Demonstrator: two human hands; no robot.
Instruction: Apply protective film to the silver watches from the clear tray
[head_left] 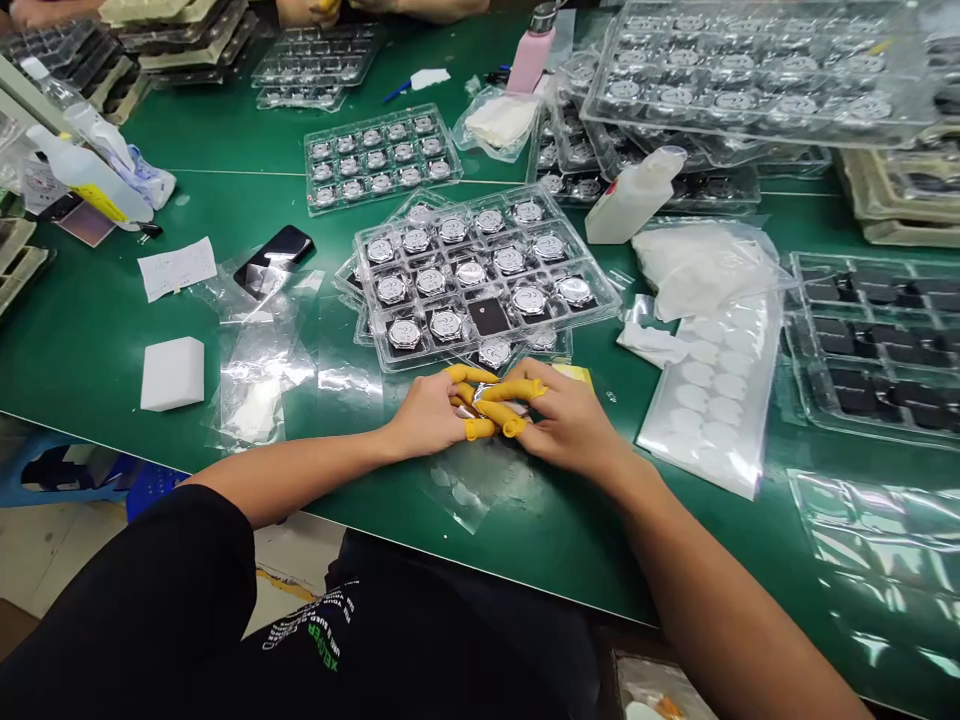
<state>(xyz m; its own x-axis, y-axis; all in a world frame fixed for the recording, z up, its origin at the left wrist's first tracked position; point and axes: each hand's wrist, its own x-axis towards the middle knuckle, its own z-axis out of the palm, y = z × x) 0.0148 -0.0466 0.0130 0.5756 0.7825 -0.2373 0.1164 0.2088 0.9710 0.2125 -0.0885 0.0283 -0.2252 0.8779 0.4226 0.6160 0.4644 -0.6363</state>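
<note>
My left hand and my right hand meet at the table's front edge, yellow finger cots on several fingertips. Between them they grip a shiny silver watch case, mostly hidden by the fingers. Just beyond, a clear plastic tray holds rows of silver watch cases with white dial-like faces. One front-row compartment shows only a black pad. This tray lies tilted on other trays. Beneath my hands lies a piece of clear film, and a yellow piece shows behind my right hand.
To the right lie a sheet of round white stickers, a white bottle and a tray with black pads. Leftward are a white foam block, a phone and plastic film. Another person's hand shows at the far side.
</note>
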